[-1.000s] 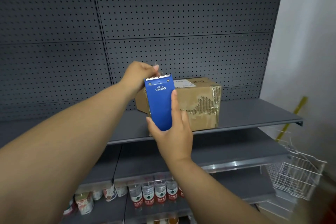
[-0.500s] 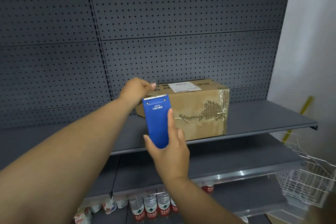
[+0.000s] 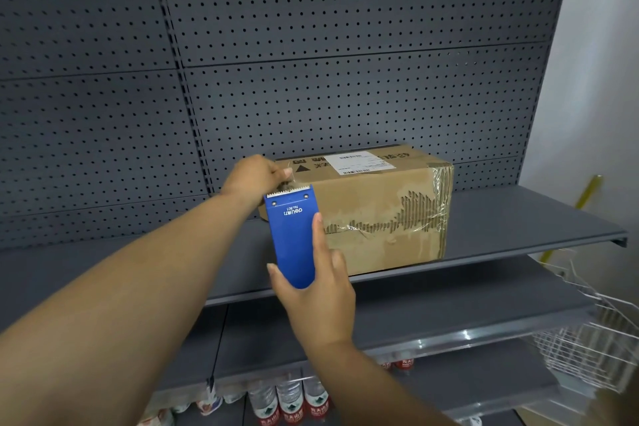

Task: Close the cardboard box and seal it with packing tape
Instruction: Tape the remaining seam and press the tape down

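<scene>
Box sits mid-frame on the grey shelf, flaps already down, label on top, and the front face is pretty chewed up with the corrugation showing through old tape. So from where I'm watching, closing looks done and we're at the start of the taping step.

Right hand is wrapped around the blue dispenser, index finger laid straight up its side, the rest curled round the body. It's held upright in front of the box's left end with the toothed edge on top. Left hand is at the upper left corner of the box, fingers curled in a pinch on what I think is the free tape end. It's clear tape, so I honestly can't tell how much is pulled out.

How I'd play it: stick that end a bit down the left face first and press it flat, then pull the dispenser across the top seam keeping tension so it doesn't wrinkle. Aim for clean cardboard, since the torn patches probably won't hold adhesive. Mind the teeth near the left knuckles.
</scene>
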The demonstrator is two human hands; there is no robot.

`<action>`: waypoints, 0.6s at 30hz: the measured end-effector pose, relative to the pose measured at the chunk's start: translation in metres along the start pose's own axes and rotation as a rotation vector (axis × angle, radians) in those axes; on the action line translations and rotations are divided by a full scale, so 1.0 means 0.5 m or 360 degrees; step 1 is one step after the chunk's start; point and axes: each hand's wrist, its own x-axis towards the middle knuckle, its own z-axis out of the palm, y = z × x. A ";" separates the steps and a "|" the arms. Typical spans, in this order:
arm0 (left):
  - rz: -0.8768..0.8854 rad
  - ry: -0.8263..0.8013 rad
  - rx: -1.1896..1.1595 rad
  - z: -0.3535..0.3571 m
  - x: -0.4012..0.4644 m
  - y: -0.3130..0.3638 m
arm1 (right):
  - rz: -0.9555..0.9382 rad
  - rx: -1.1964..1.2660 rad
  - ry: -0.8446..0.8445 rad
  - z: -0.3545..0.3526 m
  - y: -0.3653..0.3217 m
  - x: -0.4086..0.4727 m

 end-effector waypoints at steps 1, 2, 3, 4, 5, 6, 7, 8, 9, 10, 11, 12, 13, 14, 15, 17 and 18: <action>-0.0001 -0.0010 0.0019 0.001 0.001 -0.001 | 0.0000 -0.0009 -0.0005 0.002 0.001 0.000; -0.0005 -0.0018 0.0046 0.002 0.001 0.000 | -0.0003 -0.0021 -0.0004 0.004 0.003 0.000; -0.0009 -0.0023 0.0066 0.004 0.003 -0.001 | -0.0006 -0.0028 -0.0001 0.005 0.004 0.001; -0.0012 -0.0022 0.0072 0.005 0.005 -0.002 | -0.0009 -0.0027 0.0000 0.007 0.004 0.002; -0.0018 -0.0022 0.0068 0.006 0.009 -0.003 | -0.0014 -0.0023 0.0000 0.007 0.004 0.003; -0.0029 -0.0026 0.0059 0.006 0.011 -0.005 | -0.0021 -0.0024 -0.0001 0.008 0.005 0.005; -0.0051 -0.0043 0.0049 0.007 0.015 -0.007 | -0.0028 -0.0027 -0.0001 0.008 0.005 0.005; -0.0076 -0.0061 0.0045 0.008 0.020 -0.010 | -0.0035 -0.0030 -0.0003 0.009 0.007 0.005; -0.0101 -0.0077 0.0043 0.011 0.025 -0.015 | -0.0036 -0.0036 -0.0004 0.012 0.007 0.004; -0.0121 -0.0085 0.0035 0.013 0.027 -0.017 | -0.0033 -0.0041 0.0005 0.015 0.009 0.002; -0.0142 -0.0087 -0.0018 0.015 0.029 -0.019 | -0.0034 -0.0043 0.0030 0.020 0.010 0.000; -0.0153 -0.0081 -0.0108 0.015 0.030 -0.021 | -0.0051 -0.0056 0.0067 0.025 0.013 -0.002; -0.0158 -0.0056 -0.0205 0.014 0.030 -0.023 | -0.0072 -0.0071 0.0104 0.028 0.014 -0.003; -0.0142 -0.0004 -0.0258 0.012 0.029 -0.024 | -0.0082 -0.0079 0.0125 0.031 0.016 -0.003; -0.0089 0.0052 -0.0247 0.011 0.029 -0.026 | -0.0078 -0.0074 0.0118 0.033 0.019 -0.002; 0.0107 0.0163 -0.0158 0.013 0.031 -0.027 | -0.0061 -0.0050 0.0095 0.034 0.020 -0.001; 0.0211 0.0197 -0.0085 0.015 0.033 -0.027 | -0.0067 -0.0052 0.0116 0.035 0.021 0.000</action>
